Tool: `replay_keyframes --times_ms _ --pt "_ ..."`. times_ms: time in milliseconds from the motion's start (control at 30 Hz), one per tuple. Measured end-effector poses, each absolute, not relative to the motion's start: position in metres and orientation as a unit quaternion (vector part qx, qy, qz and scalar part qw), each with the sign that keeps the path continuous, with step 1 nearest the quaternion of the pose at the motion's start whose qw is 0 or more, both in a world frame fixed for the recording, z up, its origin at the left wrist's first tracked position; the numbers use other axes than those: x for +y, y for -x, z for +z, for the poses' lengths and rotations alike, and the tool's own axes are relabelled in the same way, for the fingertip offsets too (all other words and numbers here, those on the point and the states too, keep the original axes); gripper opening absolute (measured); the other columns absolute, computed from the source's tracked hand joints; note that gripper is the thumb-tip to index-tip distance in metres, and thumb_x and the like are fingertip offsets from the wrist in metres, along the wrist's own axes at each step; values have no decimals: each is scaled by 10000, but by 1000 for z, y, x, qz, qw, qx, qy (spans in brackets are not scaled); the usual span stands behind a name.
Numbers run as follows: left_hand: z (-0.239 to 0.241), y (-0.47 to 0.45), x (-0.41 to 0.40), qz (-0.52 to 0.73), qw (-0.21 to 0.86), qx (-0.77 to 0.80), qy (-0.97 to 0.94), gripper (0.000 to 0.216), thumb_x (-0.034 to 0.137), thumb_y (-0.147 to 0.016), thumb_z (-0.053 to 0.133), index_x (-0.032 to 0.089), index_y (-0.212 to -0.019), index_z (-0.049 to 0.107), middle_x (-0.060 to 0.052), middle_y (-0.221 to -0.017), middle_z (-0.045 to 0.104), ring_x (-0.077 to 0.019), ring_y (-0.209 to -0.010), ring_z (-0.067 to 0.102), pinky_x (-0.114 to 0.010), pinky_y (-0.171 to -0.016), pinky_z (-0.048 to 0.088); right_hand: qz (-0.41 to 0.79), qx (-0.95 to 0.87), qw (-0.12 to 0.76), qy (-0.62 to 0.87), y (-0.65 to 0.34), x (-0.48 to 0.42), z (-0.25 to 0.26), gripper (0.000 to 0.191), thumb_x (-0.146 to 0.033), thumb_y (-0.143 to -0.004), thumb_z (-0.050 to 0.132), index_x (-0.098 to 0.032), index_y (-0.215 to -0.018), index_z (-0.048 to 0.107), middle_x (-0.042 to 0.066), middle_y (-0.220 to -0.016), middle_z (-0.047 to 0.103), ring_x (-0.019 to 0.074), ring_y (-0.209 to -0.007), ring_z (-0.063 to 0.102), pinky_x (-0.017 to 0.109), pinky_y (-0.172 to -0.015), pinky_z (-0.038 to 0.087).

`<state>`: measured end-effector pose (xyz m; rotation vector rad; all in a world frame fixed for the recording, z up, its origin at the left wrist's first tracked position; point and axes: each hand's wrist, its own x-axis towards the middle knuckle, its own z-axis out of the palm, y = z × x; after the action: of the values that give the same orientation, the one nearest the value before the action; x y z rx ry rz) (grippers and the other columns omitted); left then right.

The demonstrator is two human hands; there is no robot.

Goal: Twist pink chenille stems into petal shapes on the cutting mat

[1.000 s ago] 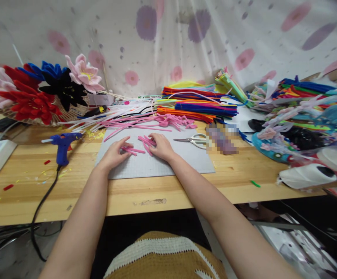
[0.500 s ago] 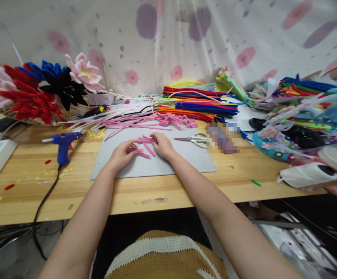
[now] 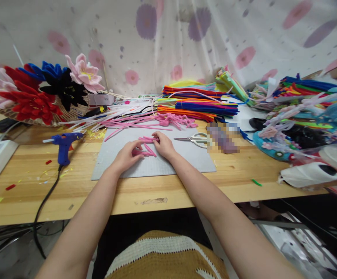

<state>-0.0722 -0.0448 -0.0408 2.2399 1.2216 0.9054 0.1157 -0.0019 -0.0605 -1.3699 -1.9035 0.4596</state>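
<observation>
Several short pink pipe-cleaner pieces (image 3: 147, 147) lie bunched on a grey cutting mat (image 3: 183, 157) on the wooden table (image 3: 145, 195). My left hand (image 3: 126, 157) rests on the mat just left of the bunch, its curled fingers pressed against the pieces. My right hand (image 3: 162, 144) sits on the other side, fingertips touching the same pieces, so both hands close in around them. Longer pink pipe cleaners (image 3: 133, 124) lie beyond the mat.
Scissors (image 3: 194, 140) lie right of my hands. A blue glue gun (image 3: 62, 142) with its black cord stands at the left. Pipe-cleaner flowers (image 3: 40, 91) fill a basket at the far left. Stacked coloured pipe cleaners (image 3: 197, 102) and craft clutter (image 3: 299, 116) crowd the back and right.
My left hand has slid right toward my right hand, sweeping the scattered pink pieces into a tighter bunch. The mat shifted slightly.
</observation>
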Motion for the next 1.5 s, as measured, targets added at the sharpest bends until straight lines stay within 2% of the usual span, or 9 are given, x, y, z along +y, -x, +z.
replay_keyframes --times_ms 133,367,500,700,800,1000,1167,1267,1500 --pt "-45 69 -43 266 186 431 -842 230 245 -771 547 216 -987 619 -46 -876 632 -177 -842 553 -338 -796 435 194 -732 381 531 -116 -1 -62 252 -137 -747 448 -196 -975 538 41 -949 627 157 -880 567 314 -831 438" --pt "-40 73 -46 372 270 473 -751 322 317 -774 538 196 -1071 569 -8 -788 590 -129 -732 545 -269 -718 447 223 -693 404 554 -118 -2 -59 228 -166 -753 450 -197 -962 536 35 -908 625 157 -824 572 315 -793 448" --pt "-37 75 -46 427 254 499 -710 338 324 -785 506 192 -1093 546 -8 -804 572 -124 -758 544 -244 -701 444 241 -671 423 559 -119 -1 -59 200 -202 -756 473 -203 -945 536 27 -906 628 156 -810 575 302 -767 449" --pt "-40 75 -46 370 255 495 -744 339 300 -806 465 198 -1118 554 -8 -802 590 -124 -707 535 -254 -681 442 247 -665 429 559 -118 -1 -60 199 -205 -755 477 -202 -945 538 15 -867 623 142 -786 567 283 -747 444" --pt "-39 74 -48 338 252 471 -775 401 297 -793 501 204 -1183 516 -28 -872 628 -148 -790 562 -288 -752 446 243 -682 418 550 -119 0 -60 186 -188 -752 464 -202 -913 557 8 -839 624 139 -763 558 283 -742 442" --pt "-38 72 -48 350 157 456 -803 564 309 -729 605 213 -1259 436 -56 -1054 610 -194 -1022 521 -363 -934 374 208 -715 396 537 -120 0 -62 267 -100 -687 458 -188 -893 603 28 -909 648 166 -859 526 318 -832 419" --pt "-41 83 -35 421 61 537 -728 391 225 -779 508 167 -1166 508 -60 -996 624 -183 -963 533 -348 -915 388 144 -727 399 540 -126 2 -53 295 -106 -702 446 -171 -944 603 48 -1000 633 178 -962 506 321 -892 389" --pt "-33 91 -17 407 19 579 -706 354 204 -783 479 154 -1129 534 -73 -1013 618 -198 -974 533 -351 -908 394 101 -735 341 577 -133 20 -36 275 -150 -770 416 -161 -979 596 65 -1014 633 183 -951 529 320 -868 399" --pt "-18 86 26 215 -14 599 -771 402 196 -776 467 151 -1169 537 -110 -1185 548 -253 -1121 467 -372 -967 349 31 -798 53 599 -134 61 -9 314 -132 -775 424 -181 -1023 610 106 -1088 627 237 -995 566 329 -776 447"
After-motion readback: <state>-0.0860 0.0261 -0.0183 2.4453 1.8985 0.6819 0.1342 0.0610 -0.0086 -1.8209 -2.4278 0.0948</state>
